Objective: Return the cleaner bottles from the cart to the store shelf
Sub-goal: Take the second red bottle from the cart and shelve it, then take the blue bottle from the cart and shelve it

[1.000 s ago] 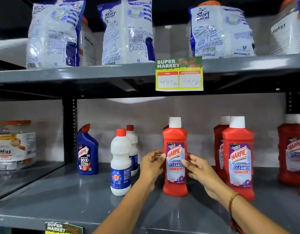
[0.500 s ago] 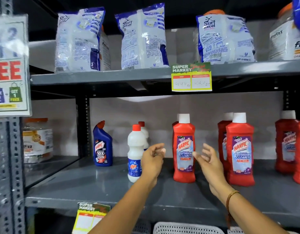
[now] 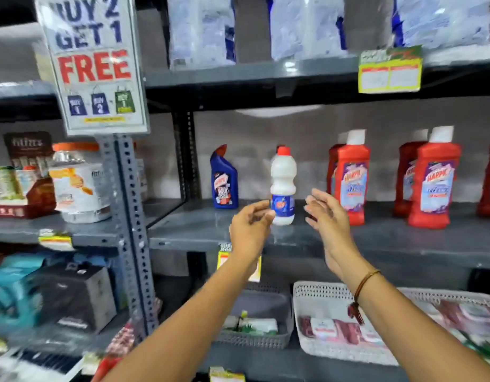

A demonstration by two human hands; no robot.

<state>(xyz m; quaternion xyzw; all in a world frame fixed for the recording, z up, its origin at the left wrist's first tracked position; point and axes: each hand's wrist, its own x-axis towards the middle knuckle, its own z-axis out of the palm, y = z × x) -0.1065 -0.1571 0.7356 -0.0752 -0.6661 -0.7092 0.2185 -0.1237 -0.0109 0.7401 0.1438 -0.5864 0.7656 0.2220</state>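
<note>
Several red Harpic bathroom cleaner bottles stand upright on the grey middle shelf (image 3: 199, 230); the nearest one (image 3: 352, 177) is just right of my hands, another (image 3: 432, 183) further right. A white bottle with a red cap (image 3: 283, 175) and a blue Harpic bottle (image 3: 224, 179) stand to the left. My left hand (image 3: 249, 230) and my right hand (image 3: 325, 213) hover in front of the shelf, fingers apart and holding nothing. The left fingertips overlap the white bottle's label. The cart is out of view.
A "Buy 2 Get 1 Free" sign (image 3: 93, 62) hangs on the perforated upright (image 3: 129, 216) at left. Detergent bags (image 3: 202, 28) fill the top shelf. White (image 3: 318, 299) and grey (image 3: 255, 341) baskets sit on the lower shelf. Jars (image 3: 78, 183) stand at far left.
Both hands have let go of the red bottle, which stays upright on the shelf, and pulled back. My view has swung left and downward and backed away, bringing in the sign and lower baskets.
</note>
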